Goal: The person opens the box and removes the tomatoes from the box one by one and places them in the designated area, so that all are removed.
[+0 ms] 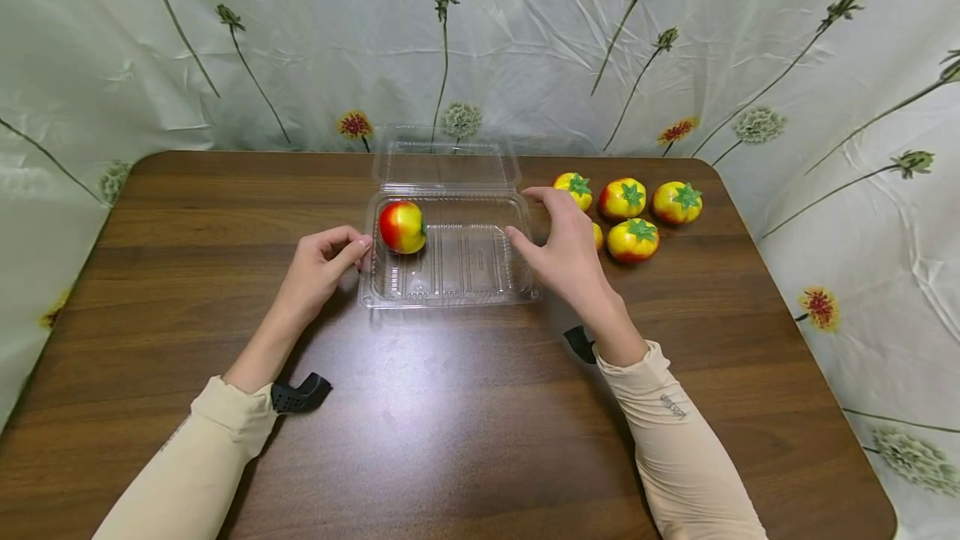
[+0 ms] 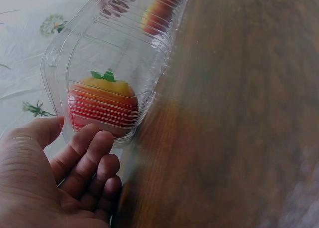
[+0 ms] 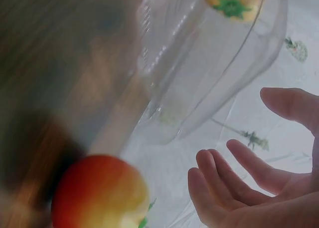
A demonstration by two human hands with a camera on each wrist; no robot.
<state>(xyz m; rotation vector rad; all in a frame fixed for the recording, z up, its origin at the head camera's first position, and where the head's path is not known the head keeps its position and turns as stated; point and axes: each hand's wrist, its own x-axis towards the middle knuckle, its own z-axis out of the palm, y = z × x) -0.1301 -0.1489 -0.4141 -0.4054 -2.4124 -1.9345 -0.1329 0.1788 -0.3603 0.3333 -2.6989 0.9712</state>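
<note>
A clear plastic clamshell container (image 1: 480, 273) lies on the table with its lid (image 1: 450, 161) raised at the back. One shiny red-and-yellow artificial fruit (image 1: 401, 227), shaped like a tomato or persimmon, sits in its left end. My left hand (image 1: 322, 265) pinches the container's left rim; in the left wrist view, the thumb (image 2: 47, 130) is at the rim, fingers along the outer wall. My right hand (image 1: 566, 248) hovers by the right rim, thumb and fingers spread and holding nothing. Beyond it stand several similar fruits (image 1: 633, 238), one partly hidden by the hand.
The brown wooden table (image 1: 420, 440) ends at the back against a white floral cloth (image 1: 300, 40), which also hangs along both sides. Black wrist straps (image 1: 300, 394) sit by both sleeve cuffs.
</note>
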